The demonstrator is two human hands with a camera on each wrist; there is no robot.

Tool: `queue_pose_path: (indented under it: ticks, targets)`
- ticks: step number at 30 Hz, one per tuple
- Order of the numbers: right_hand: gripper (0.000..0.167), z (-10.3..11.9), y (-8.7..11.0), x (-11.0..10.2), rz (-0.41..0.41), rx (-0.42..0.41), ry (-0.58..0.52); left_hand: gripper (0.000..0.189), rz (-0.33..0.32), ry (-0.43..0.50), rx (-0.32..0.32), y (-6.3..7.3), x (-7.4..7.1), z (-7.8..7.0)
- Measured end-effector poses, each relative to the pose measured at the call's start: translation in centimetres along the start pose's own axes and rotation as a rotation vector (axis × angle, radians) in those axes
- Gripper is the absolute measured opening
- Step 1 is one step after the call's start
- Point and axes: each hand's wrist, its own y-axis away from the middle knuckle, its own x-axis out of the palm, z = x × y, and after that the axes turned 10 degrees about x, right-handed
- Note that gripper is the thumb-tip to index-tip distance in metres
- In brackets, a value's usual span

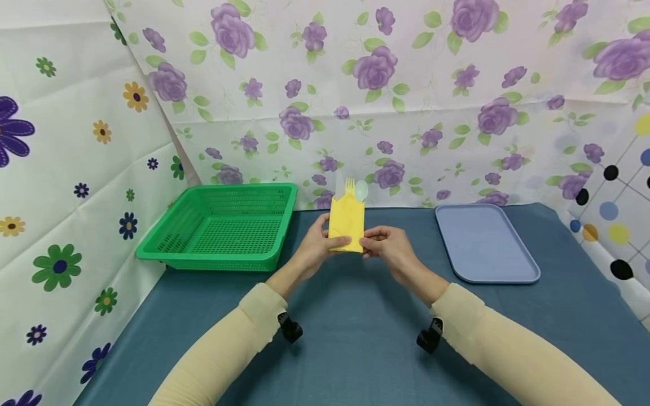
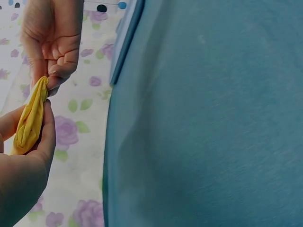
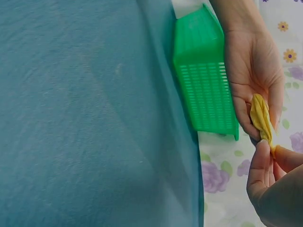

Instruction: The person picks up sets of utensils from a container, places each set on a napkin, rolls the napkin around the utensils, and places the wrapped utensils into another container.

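Note:
A yellow folded napkin pouch (image 1: 346, 220) is held upright above the table in the head view. Out of its top stick a yellow fork (image 1: 350, 186), a pale green spoon (image 1: 361, 191) and a whitish, see-through piece (image 1: 339, 185) whose kind is hard to make out. My left hand (image 1: 319, 243) grips the pouch from its left side, thumb across the front. At the lower right corner, my right hand (image 1: 388, 247) pinches the pouch between thumb and fingers. Both wrist views show the bottom of the yellow pouch (image 2: 31, 120) between the two hands; the cutlery is hidden there.
On the left of the blue-covered table (image 1: 350, 349) stands a green perforated basket (image 1: 223, 260), with nothing seen inside. A flat grey-blue tray (image 1: 487, 242) lies at the right. Flowered sheets (image 1: 325, 73) hang behind and along the left side.

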Motion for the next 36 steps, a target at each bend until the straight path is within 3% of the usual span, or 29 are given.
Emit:
queue_pose_path:
  ticks: [23,36]
  targets:
    - [0.021,2.0,-0.8,3.0,0.057,-0.015,-0.077,0.077,0.034,-0.016,-0.063,-0.2,-3.6,-3.2]
    - [0.02,2.6,-1.5,4.5,0.079,-0.001,-0.115,0.076,0.042,-0.015,-0.072,-0.3,-5.6,-3.6]
